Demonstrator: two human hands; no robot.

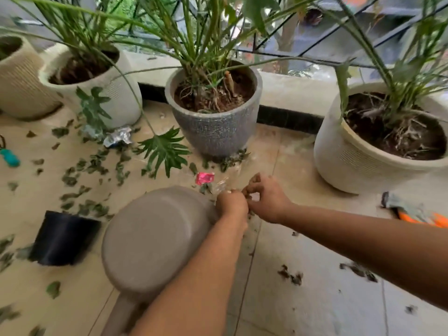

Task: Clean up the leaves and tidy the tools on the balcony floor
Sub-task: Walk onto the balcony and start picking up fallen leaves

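Note:
My left hand (pixel 231 204) is curled at the edge of a grey, round dustpan-like scoop (pixel 155 238) and grips its rim. My right hand (pixel 265 198) is right beside it, fingers curled and pinching small leaf bits; what exactly it holds is blurred. Torn green leaf pieces (pixel 94 166) lie scattered across the beige tiled floor, with more dark scraps (pixel 291 275) at the lower right. A pink wrapper (pixel 204 178) and a clear plastic scrap (pixel 221 184) lie just beyond my hands. A teal-handled tool (pixel 9 157) lies at the far left; gloves and an orange-handled tool (pixel 412 213) lie at the right.
A black plastic pot (pixel 64 238) lies on its side left of the scoop. A grey planter (pixel 215 117) stands ahead, cream planters at left (pixel 114 93), far left (pixel 19 81) and right (pixel 358 154). Crumpled foil (pixel 117 137) and a large drooping leaf (pixel 164 149) are near the grey planter.

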